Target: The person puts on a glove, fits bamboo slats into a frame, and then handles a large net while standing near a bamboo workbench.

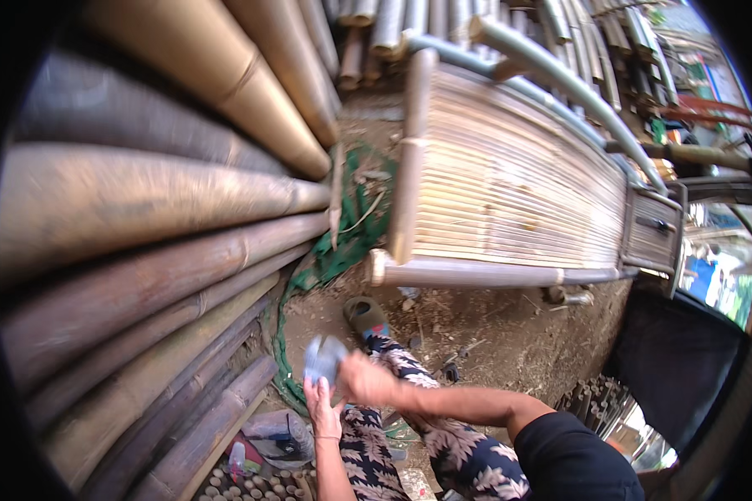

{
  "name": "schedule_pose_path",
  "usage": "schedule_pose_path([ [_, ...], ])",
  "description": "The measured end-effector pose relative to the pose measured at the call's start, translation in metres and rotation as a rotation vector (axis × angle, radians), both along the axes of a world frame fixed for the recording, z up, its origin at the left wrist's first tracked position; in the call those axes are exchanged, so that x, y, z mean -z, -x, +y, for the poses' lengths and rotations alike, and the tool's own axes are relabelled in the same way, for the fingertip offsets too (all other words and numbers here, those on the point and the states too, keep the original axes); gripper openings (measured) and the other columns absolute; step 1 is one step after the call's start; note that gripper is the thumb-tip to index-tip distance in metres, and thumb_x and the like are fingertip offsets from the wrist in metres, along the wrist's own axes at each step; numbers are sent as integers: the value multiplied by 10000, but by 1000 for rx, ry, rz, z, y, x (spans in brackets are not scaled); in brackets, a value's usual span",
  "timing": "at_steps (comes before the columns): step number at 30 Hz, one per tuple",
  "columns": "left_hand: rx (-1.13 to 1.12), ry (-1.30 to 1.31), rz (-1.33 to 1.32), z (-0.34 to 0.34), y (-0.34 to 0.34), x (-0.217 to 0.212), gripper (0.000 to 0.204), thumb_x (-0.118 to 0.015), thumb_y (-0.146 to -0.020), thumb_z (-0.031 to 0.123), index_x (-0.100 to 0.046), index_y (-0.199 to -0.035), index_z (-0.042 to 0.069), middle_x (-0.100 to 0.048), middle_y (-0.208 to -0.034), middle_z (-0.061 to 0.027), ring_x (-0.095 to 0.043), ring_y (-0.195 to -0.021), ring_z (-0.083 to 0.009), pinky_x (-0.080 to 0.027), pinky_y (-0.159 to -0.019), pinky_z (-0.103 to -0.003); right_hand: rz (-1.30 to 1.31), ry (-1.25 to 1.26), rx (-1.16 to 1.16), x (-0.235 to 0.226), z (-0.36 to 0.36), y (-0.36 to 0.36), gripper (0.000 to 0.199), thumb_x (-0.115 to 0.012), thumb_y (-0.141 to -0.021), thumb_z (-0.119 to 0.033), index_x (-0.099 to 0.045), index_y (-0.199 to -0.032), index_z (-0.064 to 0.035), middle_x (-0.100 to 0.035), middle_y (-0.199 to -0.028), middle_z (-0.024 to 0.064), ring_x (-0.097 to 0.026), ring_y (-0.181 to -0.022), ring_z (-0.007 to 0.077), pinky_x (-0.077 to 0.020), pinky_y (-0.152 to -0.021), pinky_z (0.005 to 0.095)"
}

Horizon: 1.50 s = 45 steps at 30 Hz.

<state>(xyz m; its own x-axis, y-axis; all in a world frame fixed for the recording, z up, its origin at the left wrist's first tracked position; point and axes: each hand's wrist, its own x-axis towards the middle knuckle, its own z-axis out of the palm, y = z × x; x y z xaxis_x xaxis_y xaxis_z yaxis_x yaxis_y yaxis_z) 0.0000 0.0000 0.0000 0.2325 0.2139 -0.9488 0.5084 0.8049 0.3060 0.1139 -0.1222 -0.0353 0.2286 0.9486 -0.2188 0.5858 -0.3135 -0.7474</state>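
My left hand [322,409] is raised palm up over my knee and holds a small pale grey-blue object [323,357], blurred, perhaps a folded cloth or glove. My right hand [365,380] reaches across from the right and grips or touches the same object at its right side. Both hands hover above my patterned trouser legs [443,442]. What the object is cannot be made out. A green sandal [366,317] on my foot rests on the dirt ground just beyond the hands.
Thick bamboo poles [159,250] lie stacked along the left. A slatted bamboo bench [510,184] stands ahead on the dirt. Green netting [342,242] lies between them. A plastic bottle [280,430] and short bamboo stubs [259,484] sit at lower left. A dark panel [677,359] is at right.
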Motion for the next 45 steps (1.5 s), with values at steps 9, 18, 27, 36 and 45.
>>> schedule_pose_path([
  [9,189,-360,-52,-52,5,-115,451,-458,-1044,380,-631,-990,-33,-657,-907,-88,-593,-818,-186,-496,-766,-353,463,254,852,-229,-66,11,450,-609,-827,-98,-483,-1258,-72,-562,-1113,201,-590,-1038,418,-500,-865,453],
  [18,702,-836,-1,-142,-53,-201,415,-476,-1022,307,-616,-989,-81,-651,-913,-228,-584,-797,-320,-469,-772,-422,330,230,882,-283,-168,29,241,-544,-951,-274,-623,-1032,-61,-663,-885,181,-644,-897,388,-522,-779,466],
  [27,879,-1125,-166,-224,-178,-260,440,-456,-1038,330,-602,-1030,-85,-645,-879,-166,-573,-781,-264,-492,-752,-387,450,-167,1442,-298,-371,-44,287,-640,-917,-208,-640,-1140,-27,-650,-1079,158,-661,-956,257,-522,-839,365],
  [36,871,-636,-405,-485,-237,-302,319,-689,-923,276,-542,-1020,9,-574,-936,-67,-546,-864,-154,-479,-781,-311,1038,-362,1203,-289,-514,-111,595,-732,-891,-218,-503,-1395,0,-559,-1243,127,-562,-1108,179,-477,-943,311],
  [45,839,-218,-614,-549,-360,-297,278,-641,-946,105,-536,-1182,1,-619,-1046,-23,-571,-949,-99,-467,-875,-262,797,-103,1131,-259,-605,-205,227,-580,-950,-145,-641,-1134,-28,-607,-758,7,-591,-635,92,-515,-568,265],
])
